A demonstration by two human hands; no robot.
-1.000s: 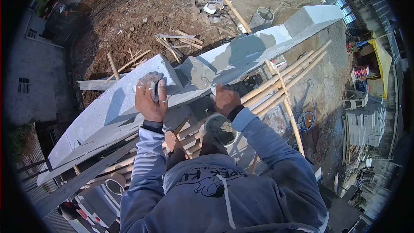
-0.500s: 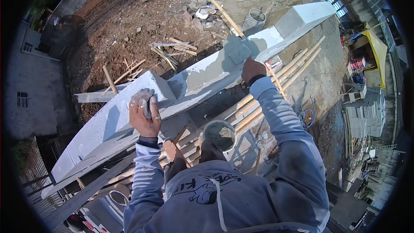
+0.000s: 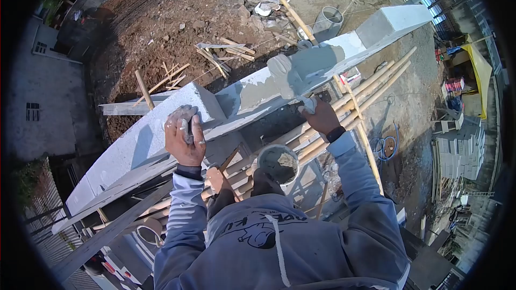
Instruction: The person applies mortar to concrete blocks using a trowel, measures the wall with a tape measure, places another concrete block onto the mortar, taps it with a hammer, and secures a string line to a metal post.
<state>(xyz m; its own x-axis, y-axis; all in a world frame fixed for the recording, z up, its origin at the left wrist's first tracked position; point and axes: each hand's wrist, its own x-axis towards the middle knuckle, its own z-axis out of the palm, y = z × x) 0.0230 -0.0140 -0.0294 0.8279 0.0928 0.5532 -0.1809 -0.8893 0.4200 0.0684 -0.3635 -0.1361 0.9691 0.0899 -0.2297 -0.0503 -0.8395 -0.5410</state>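
Note:
My right hand is closed round the handle of a trowel. The trowel's mortar-smeared blade lies over the top of the pale block wall, at the edge of a spread of wet grey mortar. My left hand rests on a raised white block to the left, its fingers curled and caked grey. Something grey shows between thumb and fingers, but I cannot make out what it is. A bucket with mortar in it stands below, between the wall and my body.
Bamboo poles run beneath and beside the wall. Another raised block sits at the right end. Beyond the wall are a grey bucket, loose sticks and rubble. A blue hose lies at right.
My right hand has turned and drawn back toward me; the trowel has moved left along the wall top. The mortar spread is more exposed. My left hand stays on the block.

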